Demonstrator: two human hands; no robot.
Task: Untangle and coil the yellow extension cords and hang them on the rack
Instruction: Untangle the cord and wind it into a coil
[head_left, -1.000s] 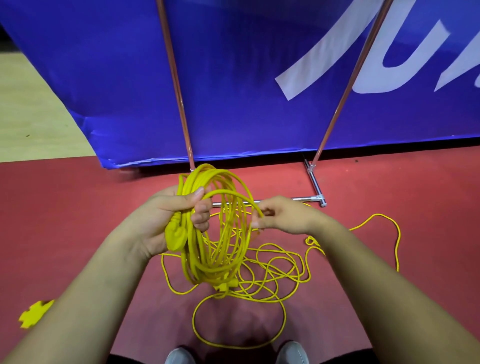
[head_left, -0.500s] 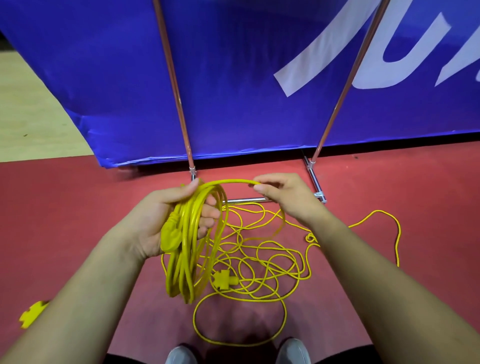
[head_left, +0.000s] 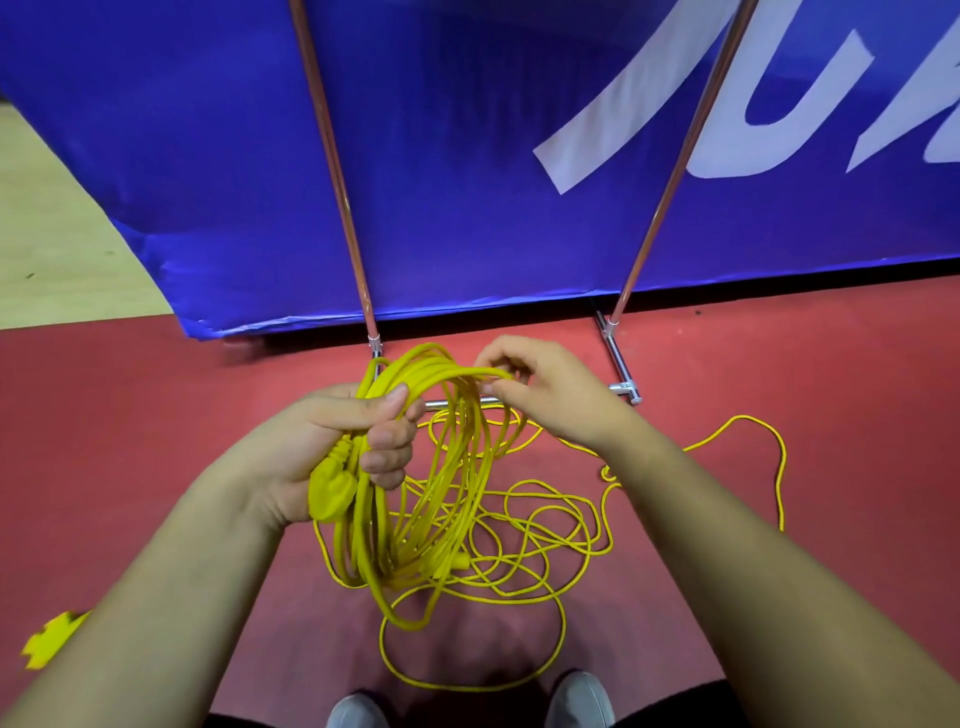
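My left hand (head_left: 358, 441) is shut on a coil of thick yellow extension cord (head_left: 415, 499), with the cord's yellow plug (head_left: 332, 491) pressed against my palm. Several loops hang down from that hand towards the floor. My right hand (head_left: 545, 387) pinches the top strand of the coil just right of my left hand. A thinner yellow cord (head_left: 550, 540) lies in a loose tangle on the red floor below, trailing out to the right (head_left: 779, 467). The rack's two slanted poles (head_left: 337, 171) rise behind, with its metal base bar (head_left: 621, 364) on the floor.
A blue banner (head_left: 467, 156) with white lettering hangs behind the rack poles. A yellow socket piece (head_left: 49, 642) lies on the red floor at the lower left. My two shoes (head_left: 576, 699) show at the bottom edge. Pale flooring lies at the far left.
My right hand has carried a strand up and left onto the top of the coil, adding a loop. My left hand kept its grip and the hanging loops swung slightly.
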